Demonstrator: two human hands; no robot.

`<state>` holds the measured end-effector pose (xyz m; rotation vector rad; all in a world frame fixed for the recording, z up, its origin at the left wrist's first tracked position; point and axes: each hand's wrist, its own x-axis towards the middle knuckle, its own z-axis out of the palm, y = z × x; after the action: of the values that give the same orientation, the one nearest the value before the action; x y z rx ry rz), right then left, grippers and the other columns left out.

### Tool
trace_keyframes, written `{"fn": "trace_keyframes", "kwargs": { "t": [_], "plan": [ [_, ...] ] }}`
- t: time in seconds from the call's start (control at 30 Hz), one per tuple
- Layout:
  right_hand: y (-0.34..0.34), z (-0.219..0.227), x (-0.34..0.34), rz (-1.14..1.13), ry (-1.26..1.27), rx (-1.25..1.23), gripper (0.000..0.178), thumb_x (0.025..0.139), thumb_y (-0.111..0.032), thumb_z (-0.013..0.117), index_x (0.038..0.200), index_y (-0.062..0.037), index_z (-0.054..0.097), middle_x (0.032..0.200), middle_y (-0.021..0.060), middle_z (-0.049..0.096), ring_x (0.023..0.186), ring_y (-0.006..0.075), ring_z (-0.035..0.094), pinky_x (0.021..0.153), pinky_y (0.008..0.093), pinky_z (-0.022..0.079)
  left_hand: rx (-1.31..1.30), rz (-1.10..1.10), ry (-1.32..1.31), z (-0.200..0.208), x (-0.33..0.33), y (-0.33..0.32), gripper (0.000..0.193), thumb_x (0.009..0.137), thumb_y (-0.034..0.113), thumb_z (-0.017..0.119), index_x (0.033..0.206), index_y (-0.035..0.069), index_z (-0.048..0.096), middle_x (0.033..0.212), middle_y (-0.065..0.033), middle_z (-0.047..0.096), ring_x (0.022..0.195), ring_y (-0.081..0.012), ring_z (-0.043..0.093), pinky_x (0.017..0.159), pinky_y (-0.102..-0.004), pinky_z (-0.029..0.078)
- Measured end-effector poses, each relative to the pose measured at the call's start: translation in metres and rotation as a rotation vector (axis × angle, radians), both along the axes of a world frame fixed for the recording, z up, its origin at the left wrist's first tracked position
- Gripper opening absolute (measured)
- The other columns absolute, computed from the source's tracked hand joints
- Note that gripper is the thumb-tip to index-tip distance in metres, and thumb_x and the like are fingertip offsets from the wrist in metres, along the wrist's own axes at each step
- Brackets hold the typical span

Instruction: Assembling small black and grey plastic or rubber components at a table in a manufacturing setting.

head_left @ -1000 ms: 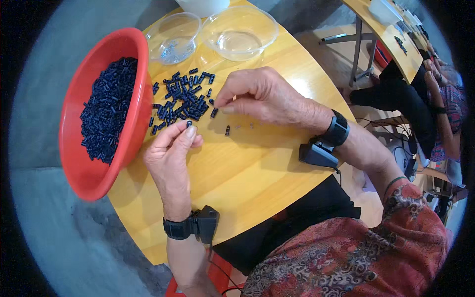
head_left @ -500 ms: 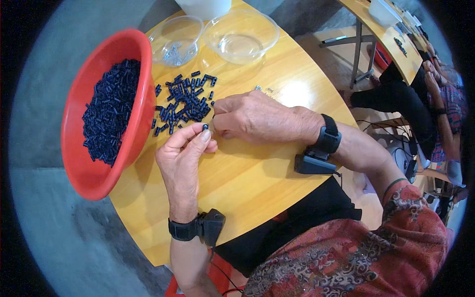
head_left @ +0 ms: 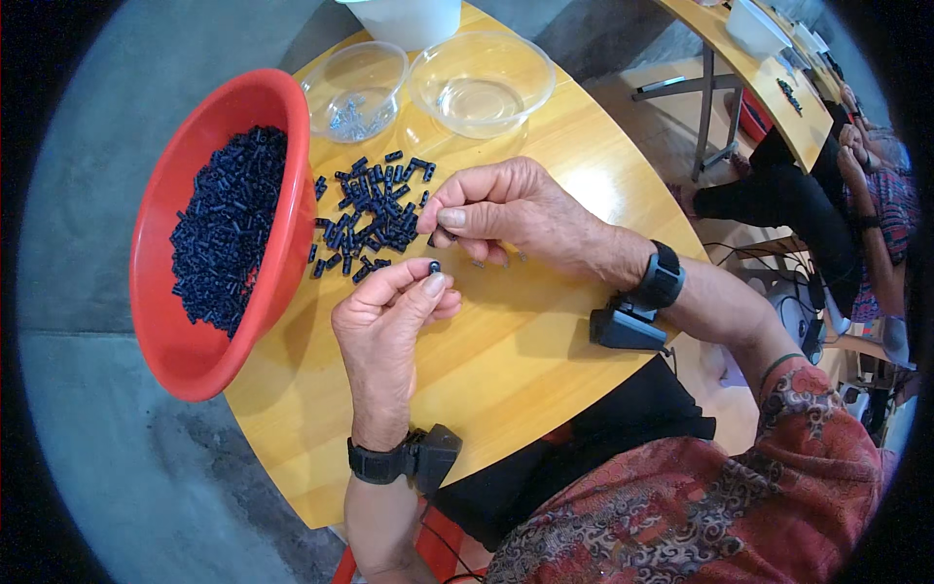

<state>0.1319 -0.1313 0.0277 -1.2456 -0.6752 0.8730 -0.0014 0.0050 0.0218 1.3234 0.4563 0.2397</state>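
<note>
My left hand [head_left: 381, 316] is closed in a pinch on a small dark plastic connector [head_left: 434, 267], its end showing above the thumb and fingertip. A little farther off and to the right, my right hand [head_left: 520, 209] is also pinched, with a dark bit of a small plastic piece [head_left: 444, 236] showing under the thumb; its exact kind is mostly hidden. The two hands are close together but apart. Beyond them lies a loose pile of short dark blue-black plastic connectors [head_left: 377, 209]. A few small metal bits [head_left: 479, 264] lie on the table beside my right fingers.
A large red basin [head_left: 161, 282], tilted at the left, holds a heap of the same dark pieces. At the back stand a clear bowl [head_left: 326, 73] with small metal parts, a clear bowl [head_left: 530, 107] and a white container [head_left: 413, 21]. People sit near another table [head_left: 725, 58] at right.
My right hand has turned and drawn slightly away from the left, and a dark piece now shows in its pinch. My left hand keeps its connector, slightly farther right and lower in view.
</note>
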Motion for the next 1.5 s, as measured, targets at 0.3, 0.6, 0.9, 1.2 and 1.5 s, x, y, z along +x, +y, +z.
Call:
{"fn": "trace_keyframes", "kwargs": {
  "t": [0.3, 0.6, 0.9, 1.2, 1.5],
  "plan": [
    [0.003, -0.011, -0.005, -0.018, 0.013, 0.015, 0.016, 0.090, -0.016, 0.060, 0.096, -0.0031, 0.066, 0.073, -0.0014, 0.061, 0.058, 0.0032, 0.050, 0.051, 0.0174, 0.040, -0.029, -0.009, 0.006, 0.003, -0.001, -0.004, 0.018, 0.083, 0.003, 0.064, 0.099, -0.007, 0.062, 0.081, -0.0119, 0.067, 0.069, -0.0144, 0.065, 0.065, -0.0259, 0.056],
    [0.004, -0.012, -0.006, 0.006, 0.024, 0.046, 0.014, 0.088, -0.013, 0.061, 0.094, -0.0017, 0.068, 0.074, 0.0003, 0.062, 0.057, 0.0052, 0.046, 0.052, 0.0189, 0.040, -0.034, -0.008, 0.008, 0.001, -0.001, -0.005, 0.019, 0.083, 0.004, 0.065, 0.098, -0.007, 0.062, 0.080, -0.0120, 0.067, 0.069, -0.0148, 0.066, 0.064, -0.0260, 0.056],
    [0.004, -0.014, -0.009, -0.042, -0.090, 0.072, 0.013, 0.088, -0.012, 0.062, 0.094, -0.0015, 0.067, 0.077, 0.0004, 0.062, 0.061, 0.0044, 0.049, 0.054, 0.0190, 0.042, -0.151, -0.047, -0.003, 0.000, 0.000, -0.005, 0.018, 0.084, 0.003, 0.064, 0.099, -0.006, 0.062, 0.082, -0.0123, 0.067, 0.070, -0.0150, 0.066, 0.065, -0.0268, 0.056],
    [0.004, -0.012, -0.008, -0.053, -0.446, 0.100, 0.009, 0.086, -0.010, 0.063, 0.089, -0.0026, 0.067, 0.084, 0.0033, 0.061, 0.078, 0.0103, 0.057, 0.069, 0.0244, 0.046, -0.395, -0.107, 0.010, -0.009, -0.003, 0.000, 0.015, 0.085, 0.004, 0.061, 0.099, -0.003, 0.061, 0.087, -0.0133, 0.067, 0.073, -0.0165, 0.066, 0.068, -0.0286, 0.057],
    [0.005, -0.014, -0.001, 0.031, -0.669, 0.199, 0.010, 0.085, -0.011, 0.063, 0.088, -0.0021, 0.068, 0.083, 0.0060, 0.062, 0.080, 0.0142, 0.059, 0.070, 0.0268, 0.048, -0.303, -0.068, 0.015, -0.003, -0.003, 0.000, 0.013, 0.083, 0.002, 0.063, 0.096, -0.003, 0.062, 0.084, -0.0122, 0.067, 0.069, -0.0161, 0.066, 0.065, -0.0287, 0.057]
  ]
}}
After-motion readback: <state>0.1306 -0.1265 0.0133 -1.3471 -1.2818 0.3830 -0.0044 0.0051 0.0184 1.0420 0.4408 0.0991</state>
